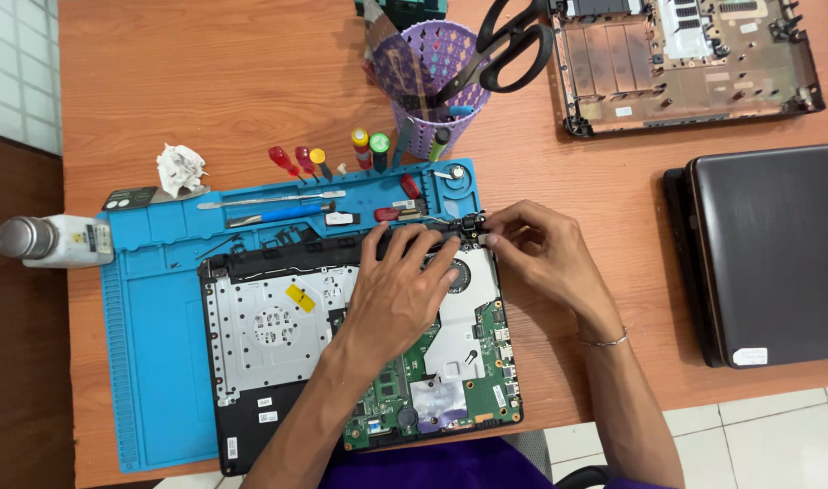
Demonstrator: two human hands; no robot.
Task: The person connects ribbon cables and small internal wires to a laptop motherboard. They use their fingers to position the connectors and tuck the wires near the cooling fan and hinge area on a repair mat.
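Head view: we pinch the small black hinge corner (471, 226) of the opened black laptop base (278, 335) with our right hand (536, 249), nearer than our flat left hand (405, 290).

The work mat (156, 362) is bright blue, and pretty much everything else is spotted around it. On it sits a black laptop base (251, 426) with a silver-grey metal plate (264, 330) carrying a yellow sticker (300, 298), plus a green circuit board (486, 367). Above the mat: a purple perforated cup (432, 77), black scissors (514, 41), and red and yellow screwdriver handles (296, 161). Left of it, a white bottle (65, 240). Right of it, a dark brown closed laptop (772, 249) on the orange-brown table (233, 72).
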